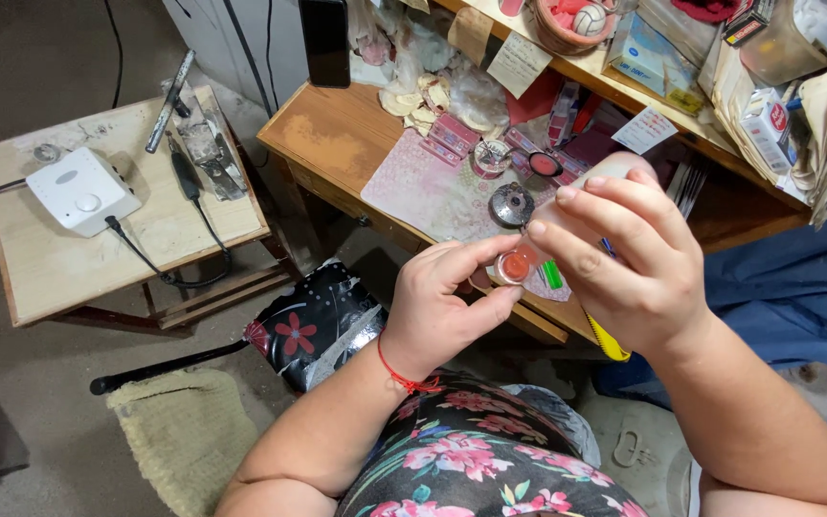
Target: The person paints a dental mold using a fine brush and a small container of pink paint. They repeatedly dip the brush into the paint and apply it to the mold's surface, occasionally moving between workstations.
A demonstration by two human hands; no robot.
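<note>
My left hand (442, 306) pinches a small round orange-red cap (515, 265) between thumb and fingers, at the mouth of a pale bottle. My right hand (624, 258) wraps around that pale plastic bottle (614, 170), which lies tilted with its bottom pointing up and away. The two hands meet over the front edge of a wooden desk (337, 144). A thin red string bracelet (404, 378) circles my left wrist. A green item (552, 275) shows just under my right fingers.
On the desk lie a pink patterned mat (423, 191), a round metal dish (511, 205), small pink boxes (452, 136) and a dark phone (324, 38). A low side table (59, 268) at left carries a white device (81, 190) with a cable. A dark floral bag (313, 321) sits below.
</note>
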